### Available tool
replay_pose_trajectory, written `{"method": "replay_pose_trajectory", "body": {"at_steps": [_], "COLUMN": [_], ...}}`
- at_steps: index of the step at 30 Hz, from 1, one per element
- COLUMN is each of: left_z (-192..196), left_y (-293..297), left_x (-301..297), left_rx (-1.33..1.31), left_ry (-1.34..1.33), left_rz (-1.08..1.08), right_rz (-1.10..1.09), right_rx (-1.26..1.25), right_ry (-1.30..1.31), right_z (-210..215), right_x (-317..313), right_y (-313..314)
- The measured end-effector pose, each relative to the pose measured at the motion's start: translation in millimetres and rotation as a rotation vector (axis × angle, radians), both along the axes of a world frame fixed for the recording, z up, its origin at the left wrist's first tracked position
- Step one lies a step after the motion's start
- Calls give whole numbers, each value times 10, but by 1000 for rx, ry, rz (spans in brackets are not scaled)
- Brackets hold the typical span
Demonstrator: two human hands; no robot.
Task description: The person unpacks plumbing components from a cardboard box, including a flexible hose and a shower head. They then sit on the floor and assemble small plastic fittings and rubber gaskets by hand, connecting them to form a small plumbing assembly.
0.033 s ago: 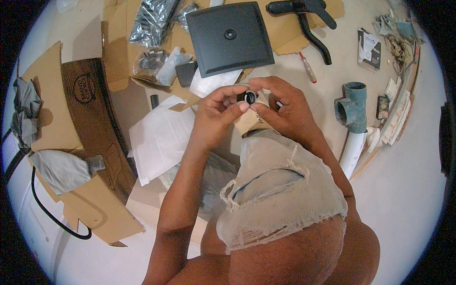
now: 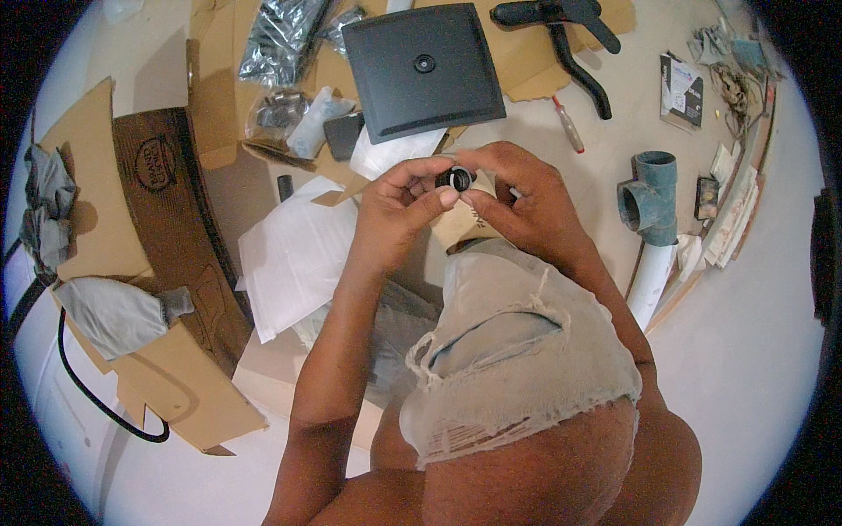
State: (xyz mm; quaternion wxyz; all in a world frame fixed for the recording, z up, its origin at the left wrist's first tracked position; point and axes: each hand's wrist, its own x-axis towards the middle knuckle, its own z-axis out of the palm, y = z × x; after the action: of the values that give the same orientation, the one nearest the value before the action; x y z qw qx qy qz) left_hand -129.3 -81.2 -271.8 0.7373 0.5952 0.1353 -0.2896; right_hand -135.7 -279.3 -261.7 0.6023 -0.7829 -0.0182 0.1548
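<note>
With the left hand (image 2: pixel 397 206) pinching the black ring (image 2: pixel 459 180) and the right hand (image 2: pixel 533 191) grip unclear, steady, even fingertip pressure should prevent slipping.

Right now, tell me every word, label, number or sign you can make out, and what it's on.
Brown carton panel: a dark, stamp-like print; I don't copy out wording.
Black-and-white packet on the floor: printed, mostly too small to read.
Cream cardboard piece: dark marks, partly hidden.
Black ring between left hand and right hand: no print visible.
</note>
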Motion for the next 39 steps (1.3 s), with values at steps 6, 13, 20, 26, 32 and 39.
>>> {"method": "replay_pose_trajectory", "body": {"at_steps": [6, 13, 20, 26, 32, 39], "left_z": [38, 215, 281, 474, 930, 1622], "left_y": [26, 89, 32, 60, 33, 196], "left_x": [27, 99, 84, 93, 196, 152], "left_rx": [117, 295, 211, 212, 171, 118], "left_ry": [-108, -421, -255, -284, -735, -908], "left_rz": [-75, -281, -162, -85, 40, 155], "right_rz": [60, 48, 43, 12, 73, 258], "right_rx": [-6, 148, 165, 303, 597, 793], "right_ry": [-80, 107, -88, 424, 262, 223], "right_z": [-28, 8, -98, 129, 622, 1336], "right_x": [38, 22, 54, 122, 409, 615], "right_y": [-25, -89, -83, -145, 9, 189]}}
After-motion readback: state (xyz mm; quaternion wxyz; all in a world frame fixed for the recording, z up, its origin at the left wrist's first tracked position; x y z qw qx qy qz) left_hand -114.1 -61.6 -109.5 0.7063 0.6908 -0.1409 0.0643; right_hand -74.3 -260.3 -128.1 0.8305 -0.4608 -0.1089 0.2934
